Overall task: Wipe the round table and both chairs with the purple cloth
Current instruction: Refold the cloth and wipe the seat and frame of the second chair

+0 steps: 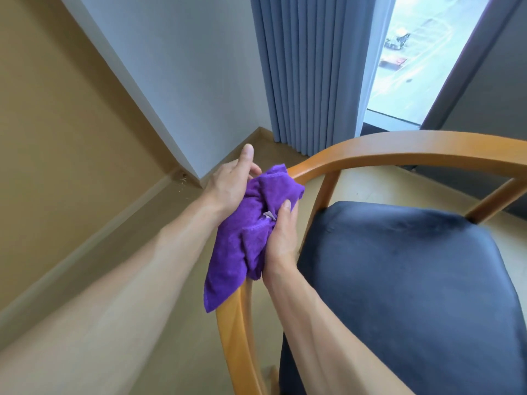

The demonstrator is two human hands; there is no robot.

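A crumpled purple cloth lies bunched over the curved wooden rail of a chair with a dark blue padded seat. My left hand grips the cloth's upper left side, thumb raised. My right hand clutches the cloth from the right, thumb pressed into the fabric. A loose corner of cloth hangs down over the rail's left part. The round table and the other chair are out of view.
A grey-blue curtain hangs behind the chair beside a tall window. A white wall corner and a tan wall with a skirting board stand at the left. Pale floor shows under the chair.
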